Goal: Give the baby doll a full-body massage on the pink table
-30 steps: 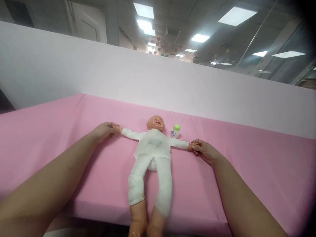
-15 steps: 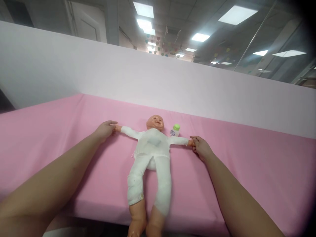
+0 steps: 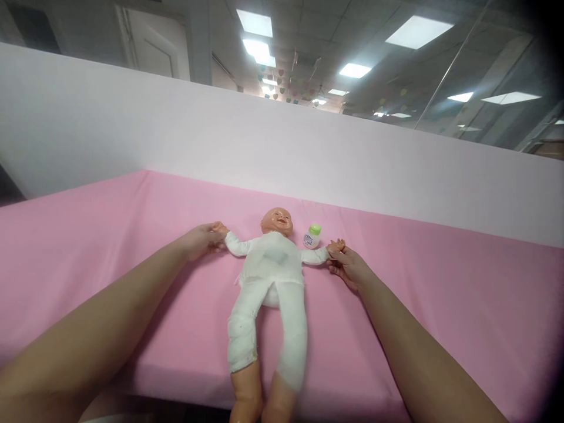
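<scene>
A baby doll (image 3: 274,261) lies on its back on a pink-covered table (image 3: 365,329), head away from me, with a white cloth body and bare plastic head, hands and feet. Its arms are spread to both sides. At the doll's hand on the left, my left hand (image 3: 203,241) is closed around it. My right hand (image 3: 351,267) grips the doll's other hand, whose small fingers show above my thumb. Just beyond that doll arm stands a small clear bottle (image 3: 312,237) with a green cap and a printed label.
A white wall panel (image 3: 273,150) rises along the table's far side. Above it, glass shows a ceiling with lit panels (image 3: 418,32). The table's front edge runs below the doll's knees, and its feet reach past that edge.
Both my hands have moved inward and the doll's arms now bend slightly instead of lying stretched straight. The doll's body and the bottle stay in place.
</scene>
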Tool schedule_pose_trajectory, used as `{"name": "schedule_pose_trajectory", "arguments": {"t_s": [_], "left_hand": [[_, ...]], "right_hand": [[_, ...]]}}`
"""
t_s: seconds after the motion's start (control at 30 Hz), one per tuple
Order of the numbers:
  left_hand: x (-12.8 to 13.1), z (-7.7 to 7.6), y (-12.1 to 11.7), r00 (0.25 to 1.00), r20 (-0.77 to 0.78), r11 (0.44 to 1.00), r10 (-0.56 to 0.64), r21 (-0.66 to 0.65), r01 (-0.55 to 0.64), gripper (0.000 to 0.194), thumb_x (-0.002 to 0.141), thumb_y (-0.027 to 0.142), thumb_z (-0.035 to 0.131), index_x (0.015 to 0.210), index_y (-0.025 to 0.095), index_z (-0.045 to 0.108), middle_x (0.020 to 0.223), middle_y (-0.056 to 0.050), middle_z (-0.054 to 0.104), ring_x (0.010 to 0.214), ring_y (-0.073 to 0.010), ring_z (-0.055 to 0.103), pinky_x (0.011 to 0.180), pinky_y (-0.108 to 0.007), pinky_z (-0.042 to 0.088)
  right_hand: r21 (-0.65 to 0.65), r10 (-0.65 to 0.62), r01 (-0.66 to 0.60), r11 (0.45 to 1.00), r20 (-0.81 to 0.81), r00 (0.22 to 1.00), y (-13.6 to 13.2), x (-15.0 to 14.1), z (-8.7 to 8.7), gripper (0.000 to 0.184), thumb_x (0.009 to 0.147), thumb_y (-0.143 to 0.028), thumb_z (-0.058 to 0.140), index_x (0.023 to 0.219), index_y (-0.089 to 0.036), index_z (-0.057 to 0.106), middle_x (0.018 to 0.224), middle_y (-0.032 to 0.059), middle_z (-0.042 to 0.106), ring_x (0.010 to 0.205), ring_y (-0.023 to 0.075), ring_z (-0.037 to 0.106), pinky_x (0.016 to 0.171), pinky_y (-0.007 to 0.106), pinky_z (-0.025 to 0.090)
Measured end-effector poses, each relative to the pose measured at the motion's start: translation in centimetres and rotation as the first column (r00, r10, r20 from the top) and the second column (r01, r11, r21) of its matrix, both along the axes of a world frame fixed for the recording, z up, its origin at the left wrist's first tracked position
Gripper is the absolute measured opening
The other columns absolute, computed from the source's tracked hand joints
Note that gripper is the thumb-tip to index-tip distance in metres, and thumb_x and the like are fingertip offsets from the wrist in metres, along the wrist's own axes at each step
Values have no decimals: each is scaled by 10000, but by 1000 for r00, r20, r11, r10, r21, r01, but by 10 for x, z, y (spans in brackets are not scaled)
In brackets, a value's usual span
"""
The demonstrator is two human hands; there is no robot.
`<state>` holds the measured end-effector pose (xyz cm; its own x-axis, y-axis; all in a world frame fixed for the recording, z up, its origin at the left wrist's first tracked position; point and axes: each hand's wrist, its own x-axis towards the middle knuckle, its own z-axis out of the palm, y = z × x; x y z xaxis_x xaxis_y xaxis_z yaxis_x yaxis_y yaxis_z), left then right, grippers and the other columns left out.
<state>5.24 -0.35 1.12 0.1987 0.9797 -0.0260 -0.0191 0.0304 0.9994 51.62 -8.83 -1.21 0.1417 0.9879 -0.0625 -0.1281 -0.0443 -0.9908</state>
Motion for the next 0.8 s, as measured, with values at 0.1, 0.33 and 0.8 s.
{"name": "schedule_pose_trajectory", "arguments": {"t_s": [0.1,0.33,0.8], "left_hand": [[4,3,0,993,-16,986,115,124,-112,449,647,308,919,1004,175,681,877,-58,706,751,-187,670,611,-273,530],[47,24,-41,984,-177,893,5,444,76,496,701,276,848,1177,201,728,1164,-101,732,1071,-296,686,909,-402,575],[70,18,-55,883,-444,842,152,527,120,413,757,312,761,1168,281,767,1112,-37,772,1038,-291,683,921,-353,526]], "right_hand": [[-24,-62,62,998,16,998,-1,3,3,541,801,-355,847,1260,-260,577,1001,67,707,847,203,703,702,309,645],[385,-101,-69,920,405,909,-30,-43,33,509,827,-345,808,1288,-260,610,1245,72,694,1094,246,685,969,419,600],[403,-70,-130,906,447,892,-27,-56,23,434,905,-348,729,1325,-288,638,1345,68,686,1156,261,684,1013,441,584]]}}
